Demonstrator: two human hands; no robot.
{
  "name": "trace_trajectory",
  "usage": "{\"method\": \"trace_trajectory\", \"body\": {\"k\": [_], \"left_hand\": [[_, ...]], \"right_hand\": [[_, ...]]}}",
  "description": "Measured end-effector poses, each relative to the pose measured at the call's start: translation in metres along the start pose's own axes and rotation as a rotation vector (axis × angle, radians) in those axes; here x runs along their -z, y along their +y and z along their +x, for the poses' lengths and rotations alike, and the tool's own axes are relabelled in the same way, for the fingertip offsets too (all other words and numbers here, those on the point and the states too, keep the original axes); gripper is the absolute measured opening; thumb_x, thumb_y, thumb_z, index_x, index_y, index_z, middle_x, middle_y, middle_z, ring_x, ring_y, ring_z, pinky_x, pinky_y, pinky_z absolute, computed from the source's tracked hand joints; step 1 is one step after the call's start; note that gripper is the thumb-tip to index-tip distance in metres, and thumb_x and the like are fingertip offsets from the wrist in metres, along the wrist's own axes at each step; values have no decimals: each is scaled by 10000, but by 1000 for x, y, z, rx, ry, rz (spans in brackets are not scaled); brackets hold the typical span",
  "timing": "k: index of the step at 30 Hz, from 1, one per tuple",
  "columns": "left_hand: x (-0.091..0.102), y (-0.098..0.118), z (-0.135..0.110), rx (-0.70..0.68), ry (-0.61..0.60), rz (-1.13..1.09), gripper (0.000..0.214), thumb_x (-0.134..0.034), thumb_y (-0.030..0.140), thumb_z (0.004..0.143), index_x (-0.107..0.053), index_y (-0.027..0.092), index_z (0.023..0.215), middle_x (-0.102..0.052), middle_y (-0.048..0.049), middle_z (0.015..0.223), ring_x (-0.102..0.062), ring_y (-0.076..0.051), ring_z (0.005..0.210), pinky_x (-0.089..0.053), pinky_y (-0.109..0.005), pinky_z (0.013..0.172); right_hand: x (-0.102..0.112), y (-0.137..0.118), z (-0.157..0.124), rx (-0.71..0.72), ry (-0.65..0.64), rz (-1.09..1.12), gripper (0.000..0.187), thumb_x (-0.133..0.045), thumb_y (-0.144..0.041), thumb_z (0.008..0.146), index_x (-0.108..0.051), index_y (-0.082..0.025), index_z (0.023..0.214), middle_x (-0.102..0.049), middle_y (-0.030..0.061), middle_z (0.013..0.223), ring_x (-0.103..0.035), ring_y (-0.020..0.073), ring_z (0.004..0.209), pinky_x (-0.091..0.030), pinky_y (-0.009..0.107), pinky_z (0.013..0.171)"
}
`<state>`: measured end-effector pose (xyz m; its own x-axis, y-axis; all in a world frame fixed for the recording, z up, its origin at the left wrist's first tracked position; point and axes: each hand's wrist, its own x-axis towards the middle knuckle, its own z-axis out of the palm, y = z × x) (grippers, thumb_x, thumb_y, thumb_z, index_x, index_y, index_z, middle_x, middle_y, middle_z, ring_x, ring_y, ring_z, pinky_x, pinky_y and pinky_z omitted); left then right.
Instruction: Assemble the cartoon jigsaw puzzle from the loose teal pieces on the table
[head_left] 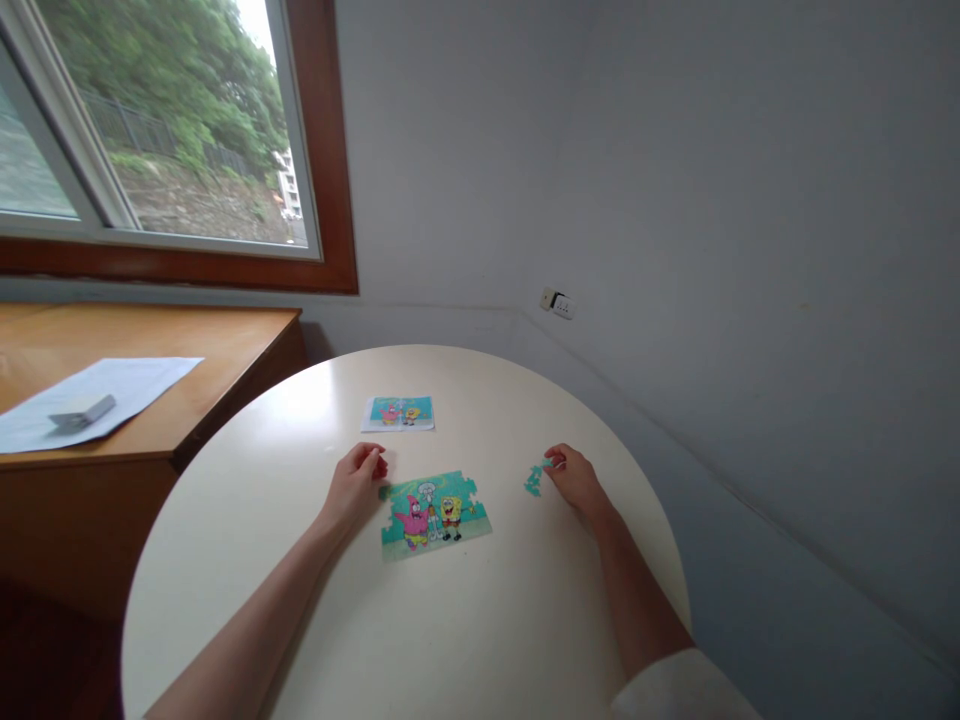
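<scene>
A mostly assembled jigsaw puzzle lies flat on the round table, showing three cartoon figures on a teal background. Its left and right edges are ragged, with gaps where pieces would fit. My left hand rests just beyond the puzzle's upper left corner, fingers curled in and nothing visible in them. To the right, my right hand has its thumb and fingertips pinched on a small teal puzzle piece. Several loose teal pieces lie in a small cluster beside those fingertips.
A printed reference picture lies behind the puzzle on the white round table. Left of it stands a wooden desk with a paper sheet and a small grey-white block. A wall socket sits beyond the table.
</scene>
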<state>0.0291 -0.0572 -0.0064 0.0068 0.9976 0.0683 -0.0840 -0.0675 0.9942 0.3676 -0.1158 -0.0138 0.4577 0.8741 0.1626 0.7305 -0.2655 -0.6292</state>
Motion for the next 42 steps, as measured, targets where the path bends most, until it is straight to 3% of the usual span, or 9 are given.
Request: {"method": "trace_trajectory", "body": {"k": [13, 24, 32, 38, 42], "left_hand": [[0, -1, 0, 1, 4, 3, 392, -633, 529, 572, -575, 161, 694, -539, 0, 545, -515, -141, 548, -442, -283, 511], [1, -1, 0, 8, -3, -1, 386, -635, 518, 579, -573, 159, 708, -539, 2, 557, -511, -135, 565, -438, -278, 539], [1, 1, -1, 1, 1, 12, 376, -632, 510, 589, -575, 156, 702, -545, -1, 562, -520, -138, 571, -446, -282, 547], [1, -2, 0, 16, 0, -2, 382, -629, 508, 588, -572, 153, 718, -537, 4, 558, -507, -130, 568, -429, -261, 522], [1, -3, 1, 17, -7, -10, 383, -633, 506, 581, -572, 154, 718, -538, 1, 559, -506, -134, 573, -423, -260, 515]], "right_hand": [[-4, 4, 3, 4, 56, 30, 167, -540, -149, 662, -657, -174, 780, -645, 15, 701, -589, 137, 673, -436, 257, 680], [-8, 12, 13, -42, 178, 342, 208, -551, -200, 660, -681, -131, 807, -700, 85, 780, -633, 173, 715, -474, 300, 719], [-11, 12, 16, -38, 200, 515, 272, -588, -382, 699, -631, -137, 809, -696, 112, 844, -645, 196, 800, -504, 303, 689], [-12, -1, 8, -128, 170, 972, 344, -697, -435, 587, -521, -187, 745, -670, 58, 745, -654, 182, 709, -520, 317, 652], [-12, -15, 1, -133, 97, 984, 368, -719, -424, 533, -565, -182, 763, -616, -2, 627, -591, 123, 568, -481, 258, 548]]}}
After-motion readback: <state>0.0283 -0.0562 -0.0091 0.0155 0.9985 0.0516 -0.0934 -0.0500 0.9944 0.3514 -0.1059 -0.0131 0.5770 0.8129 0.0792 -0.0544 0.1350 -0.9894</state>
